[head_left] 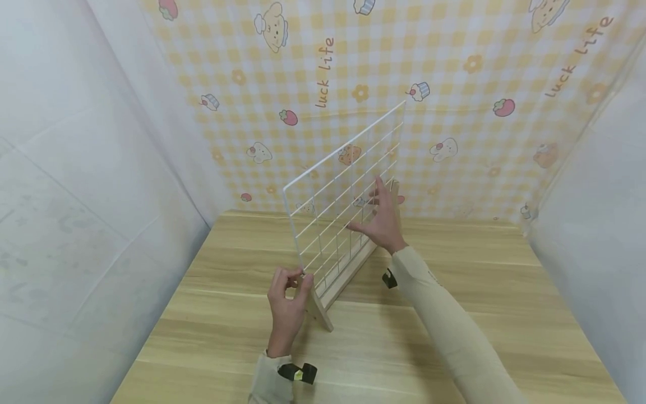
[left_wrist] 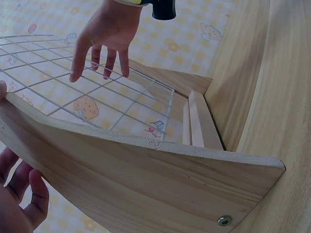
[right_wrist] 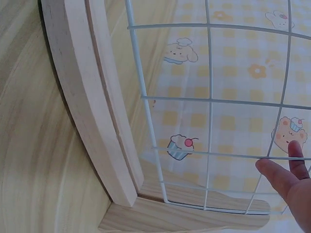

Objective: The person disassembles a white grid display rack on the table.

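Note:
A white wire grid panel (head_left: 348, 148) stands tilted in a wooden stand on the table. Its lower edge sits along the stand's paired wooden bars (right_wrist: 90, 97). My left hand (head_left: 287, 297) pinches the upper end of the near wooden side board (left_wrist: 131, 165), thumb on one side and fingers on the other. A metal screw head (left_wrist: 224, 221) shows low on that board. Across the grid spreads my right hand (head_left: 381, 224), fingers extended at the wires close to the far side board (right_wrist: 184, 216). Whether its fingertips press the wires I cannot tell.
The wood-grain table (head_left: 454, 314) lies under the stand. Behind it hangs a yellow checked cloth (head_left: 454, 73) with cartoon prints. White sheets (head_left: 101, 168) close off the left and right sides. A dark strap (head_left: 298, 372) is on the left sleeve.

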Tool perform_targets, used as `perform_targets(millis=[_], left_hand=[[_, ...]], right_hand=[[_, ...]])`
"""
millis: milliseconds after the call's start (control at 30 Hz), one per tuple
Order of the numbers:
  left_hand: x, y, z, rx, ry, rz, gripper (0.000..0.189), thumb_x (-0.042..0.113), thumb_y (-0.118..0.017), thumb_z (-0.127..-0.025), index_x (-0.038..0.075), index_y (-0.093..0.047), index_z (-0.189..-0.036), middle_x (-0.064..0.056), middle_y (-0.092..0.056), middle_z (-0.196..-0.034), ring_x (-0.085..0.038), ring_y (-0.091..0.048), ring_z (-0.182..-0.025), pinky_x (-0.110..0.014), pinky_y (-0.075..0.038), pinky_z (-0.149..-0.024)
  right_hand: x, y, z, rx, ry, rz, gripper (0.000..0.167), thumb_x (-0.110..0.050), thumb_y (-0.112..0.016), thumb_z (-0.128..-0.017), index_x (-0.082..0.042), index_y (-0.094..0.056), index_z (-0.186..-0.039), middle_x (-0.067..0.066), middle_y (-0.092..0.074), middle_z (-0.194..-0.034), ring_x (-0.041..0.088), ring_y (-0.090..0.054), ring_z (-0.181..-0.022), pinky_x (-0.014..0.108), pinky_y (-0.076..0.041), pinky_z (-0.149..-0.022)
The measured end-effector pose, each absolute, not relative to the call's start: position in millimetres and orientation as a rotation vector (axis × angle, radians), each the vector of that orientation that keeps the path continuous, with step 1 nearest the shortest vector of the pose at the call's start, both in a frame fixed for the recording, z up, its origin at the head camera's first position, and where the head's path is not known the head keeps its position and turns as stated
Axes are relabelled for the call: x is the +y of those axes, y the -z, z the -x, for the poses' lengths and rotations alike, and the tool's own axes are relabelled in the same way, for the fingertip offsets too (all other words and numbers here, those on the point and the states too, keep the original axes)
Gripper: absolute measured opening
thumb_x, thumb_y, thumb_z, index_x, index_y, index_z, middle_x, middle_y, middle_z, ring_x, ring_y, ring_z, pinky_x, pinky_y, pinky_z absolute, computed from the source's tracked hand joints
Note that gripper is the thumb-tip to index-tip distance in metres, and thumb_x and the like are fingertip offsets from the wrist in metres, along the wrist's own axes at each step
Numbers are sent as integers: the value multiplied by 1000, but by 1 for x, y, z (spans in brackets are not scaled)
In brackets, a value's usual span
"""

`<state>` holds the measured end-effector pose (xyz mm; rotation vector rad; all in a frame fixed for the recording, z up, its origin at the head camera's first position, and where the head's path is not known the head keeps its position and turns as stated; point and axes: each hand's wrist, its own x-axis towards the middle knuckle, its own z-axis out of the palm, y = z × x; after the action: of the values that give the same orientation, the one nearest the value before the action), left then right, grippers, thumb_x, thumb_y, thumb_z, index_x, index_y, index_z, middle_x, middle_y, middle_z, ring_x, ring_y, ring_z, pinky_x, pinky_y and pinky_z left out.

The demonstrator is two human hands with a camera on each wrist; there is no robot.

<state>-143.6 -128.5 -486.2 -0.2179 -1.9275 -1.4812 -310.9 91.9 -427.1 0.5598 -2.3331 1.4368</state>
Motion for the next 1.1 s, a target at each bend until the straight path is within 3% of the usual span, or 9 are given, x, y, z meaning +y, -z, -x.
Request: perform_targets(millis=[233, 433, 700, 1100], left_hand=[[-129, 487, 144, -1913, 1446, 239, 13, -3, -70, -86, 1, -65, -97, -10, -60, -90, -4, -52, -85, -21, -47, -76], [-129, 487, 143, -1920, 1469, 241, 13, -3, -70, -86, 1, -64, -97, -10, -59, -90, -3, -52, -86, -20, -47, -76], [-127, 485, 143, -1904, 1438, 252, 16, -5, -71, -84, 1, -65, -97, -12, -61, -92, -11, -55, -85, -23, -48, -76], [-128, 486, 144, -1908, 1442, 250, 13, -2, -71, -87, 2, -66, -98, -10, -61, -91, -10, -55, -85, -22, -48, -76]], right_hand=[[91, 423, 311, -2330, -1450, -569, 133, -21, -96, -64, -19, -6, -162, 20, -44, -138, 46, -55, -121, 62, -53, -95], [90, 419, 312, -2332, -1428, -570, 132, -18, -96, -64, -13, -7, -162, 20, -44, -138, 41, -55, -119, 58, -52, -94], [89, 409, 311, -2318, -1448, -584, 132, -19, -96, -65, -11, -6, -161, 20, -43, -138, 43, -52, -120, 59, -51, -95], [87, 391, 309, -2238, -1497, -600, 132, -13, -95, -65, -25, -6, -162, 21, -39, -141, 38, -50, -122, 63, -49, -100]])
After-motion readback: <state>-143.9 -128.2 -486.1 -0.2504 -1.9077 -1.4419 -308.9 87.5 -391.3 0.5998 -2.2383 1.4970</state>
